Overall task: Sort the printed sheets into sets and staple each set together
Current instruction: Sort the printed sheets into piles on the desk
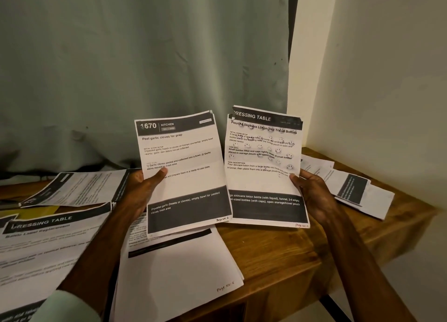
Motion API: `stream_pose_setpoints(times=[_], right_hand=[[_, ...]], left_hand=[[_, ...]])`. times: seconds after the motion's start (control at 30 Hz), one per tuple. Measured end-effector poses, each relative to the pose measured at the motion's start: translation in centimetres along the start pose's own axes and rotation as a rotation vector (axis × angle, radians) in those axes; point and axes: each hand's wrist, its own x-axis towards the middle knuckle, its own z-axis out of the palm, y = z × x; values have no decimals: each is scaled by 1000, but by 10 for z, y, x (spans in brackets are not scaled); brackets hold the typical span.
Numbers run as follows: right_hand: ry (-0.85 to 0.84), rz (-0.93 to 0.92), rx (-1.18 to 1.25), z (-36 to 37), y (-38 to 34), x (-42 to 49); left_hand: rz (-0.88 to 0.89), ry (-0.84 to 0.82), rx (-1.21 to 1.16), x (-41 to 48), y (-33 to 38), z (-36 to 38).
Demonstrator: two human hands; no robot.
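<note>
A wooden counter [290, 254] set in a corner, backed by a grey-green curtain [145, 67] and a pale wall [375, 79], is strewn with printed sheets, and two are held up above it side by side.

In the head view, the "Kitchen" sheet [183, 171], marked page 2, is pinched at its left edge by the left hand [142, 191], thumb in front and fingers hidden behind. The "Dressing Table" sheet [263, 167], marked page 1, is pinched the same way at its right edge by the right hand [314, 193]. Their inner edges slightly overlap. More sheets lie below: a page 5 sheet [183, 273], a left pile [48, 244] and a far right pile [358, 191]. No stapler is seen. The paper is judged light, limp and easily creased or torn, so it is best taken at an edge or corner and squared against the counter.
</note>
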Motion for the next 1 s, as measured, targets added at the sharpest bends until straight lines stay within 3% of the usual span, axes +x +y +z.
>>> stream_pose_setpoints(times=[1.0], right_hand=[[50,29,-188,2,15,9]], left_hand=[[0,-89,-39,-14,4,26]])
